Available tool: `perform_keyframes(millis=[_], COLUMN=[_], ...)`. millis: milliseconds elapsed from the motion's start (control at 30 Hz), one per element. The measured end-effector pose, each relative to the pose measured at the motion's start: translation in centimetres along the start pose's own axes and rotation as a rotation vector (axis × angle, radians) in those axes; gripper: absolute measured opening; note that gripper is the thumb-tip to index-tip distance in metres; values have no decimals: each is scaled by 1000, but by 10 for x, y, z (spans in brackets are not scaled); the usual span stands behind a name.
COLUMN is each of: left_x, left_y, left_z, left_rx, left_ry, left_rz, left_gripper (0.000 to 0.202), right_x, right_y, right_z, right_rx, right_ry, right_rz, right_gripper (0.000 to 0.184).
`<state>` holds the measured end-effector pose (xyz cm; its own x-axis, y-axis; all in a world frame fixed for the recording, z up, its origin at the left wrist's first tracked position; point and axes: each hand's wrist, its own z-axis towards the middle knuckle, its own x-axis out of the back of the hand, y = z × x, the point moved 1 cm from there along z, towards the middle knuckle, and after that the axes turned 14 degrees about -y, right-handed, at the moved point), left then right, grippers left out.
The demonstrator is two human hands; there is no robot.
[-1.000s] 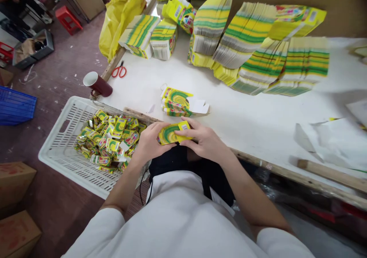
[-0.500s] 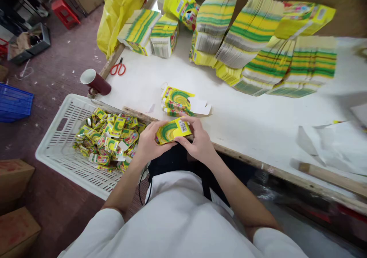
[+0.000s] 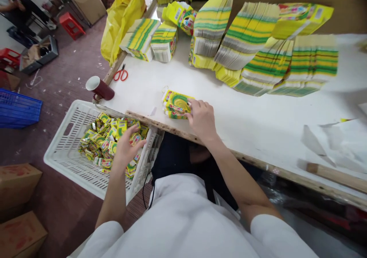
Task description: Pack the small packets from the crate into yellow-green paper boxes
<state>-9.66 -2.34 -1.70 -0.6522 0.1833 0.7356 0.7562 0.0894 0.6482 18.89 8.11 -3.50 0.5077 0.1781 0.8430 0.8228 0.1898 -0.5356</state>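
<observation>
My left hand [image 3: 126, 147] hovers over the white plastic basket [image 3: 61, 145], its fingers apart and nothing in them. In the basket lies a heap of small yellow-green printed boxes [image 3: 122, 127]. On the table, near its front edge, a short stack of flattened yellow-green cartons [image 3: 177, 101] lies with its printed side up. The right end of this stack is covered by my right hand [image 3: 203, 119], whose thumb and fingers close on a carton there. How many cartons the right hand grips is hidden.
Thick bundles of flat cartons [image 3: 249, 32] stand along the table's back. Red-handled scissors [image 3: 120, 73] and a maroon mug [image 3: 103, 89] occupy the left edge. A wooden strip [image 3: 335, 177] and white paper [image 3: 341, 143] lie at right. Another person [image 3: 20, 5] sits far left.
The box held in both hands has left them. My left hand has moved left over the basket and opened, while my right hand has reached forward onto the carton stack.
</observation>
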Motion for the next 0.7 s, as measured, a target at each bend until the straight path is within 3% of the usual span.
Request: perform_keyframes(millis=[100,167,267,367,433,500,633,700], left_x=[-42,-64,-83,-85,-82,-80,-83,-85], left_y=[32,56,92,116,121,118,100,89], left_z=[13,24,35,41,44,46,42,36], left_rx=[-139,-236,-299,-292,-309,-312,-267,-245], left_ry=[-207,-221,-86,154,295,352,282,271], left_rz=[-351,-619,-986,-1229,-1325,-1342,-1236,-1197], left_gripper=[68,78,70,59,56,56,65,58], right_x=[4,6,1,-14,-24,-30,-27,-20], right_y=[-6,-13,-28,-44,-51,-54,-46,-36], right_z=[-16,-35,-63,-83,-87,-86,-76,-71], right_rx=[46,163,352,390,362,334,332,334], right_ry=[82,100,-38,-176,-205,-217,-190,-159], right_rz=[40,168,511,918,1067,1078,990,965], right_gripper=[51,53,55,53,51,50,33,23])
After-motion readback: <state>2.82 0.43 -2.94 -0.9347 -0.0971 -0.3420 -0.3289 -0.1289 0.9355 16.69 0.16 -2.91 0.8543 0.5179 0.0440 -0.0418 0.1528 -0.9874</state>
